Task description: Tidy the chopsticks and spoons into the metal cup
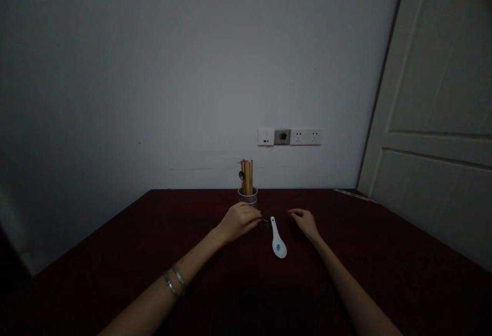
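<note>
A white porcelain soup spoon (278,244) with a blue mark in its bowl lies on the dark red table, handle pointing away from me. To its left is my left hand (241,221), wearing two bracelets on the wrist. Its fingers are closed together, and a thin dark thing (266,221) shows at the fingertips, too dim to name. My right hand (303,221) rests to the right of the spoon, fingers curled in, with nothing visible in them. Just behind my left hand stands a grey cylindrical holder (248,198), partly covered by that hand.
Several wooden chopsticks (248,177) and a small metal spoon (242,175) stand upright in the holder. The table (207,285) meets a pale wall with sockets (305,137). A panelled door (434,100) is on the right. A flat strip (355,195) lies near the far right edge.
</note>
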`<control>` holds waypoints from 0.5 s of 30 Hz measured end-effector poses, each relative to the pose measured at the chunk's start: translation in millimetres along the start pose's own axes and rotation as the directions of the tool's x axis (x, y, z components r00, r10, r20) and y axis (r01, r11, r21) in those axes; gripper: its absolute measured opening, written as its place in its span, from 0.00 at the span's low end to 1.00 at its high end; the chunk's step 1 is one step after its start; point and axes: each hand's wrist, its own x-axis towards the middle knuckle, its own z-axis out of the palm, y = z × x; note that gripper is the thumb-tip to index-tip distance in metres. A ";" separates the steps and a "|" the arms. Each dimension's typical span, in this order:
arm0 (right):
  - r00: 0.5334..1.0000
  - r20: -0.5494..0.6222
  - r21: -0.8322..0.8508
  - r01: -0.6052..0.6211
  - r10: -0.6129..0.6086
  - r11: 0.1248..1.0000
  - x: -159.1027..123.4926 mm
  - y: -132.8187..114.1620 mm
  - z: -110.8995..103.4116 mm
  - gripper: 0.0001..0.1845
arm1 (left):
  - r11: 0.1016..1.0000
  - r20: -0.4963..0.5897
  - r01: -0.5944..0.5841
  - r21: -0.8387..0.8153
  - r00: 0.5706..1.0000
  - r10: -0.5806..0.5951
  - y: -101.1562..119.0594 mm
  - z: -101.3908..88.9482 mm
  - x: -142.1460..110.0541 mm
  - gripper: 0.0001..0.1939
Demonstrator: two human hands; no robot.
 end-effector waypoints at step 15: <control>1.000 -0.006 -0.017 0.009 -0.010 1.000 -0.5 -1.7 1.9 0.11 | 0.837 -0.502 0.234 -0.495 0.708 -0.496 -29.7 -18.7 60.8 0.11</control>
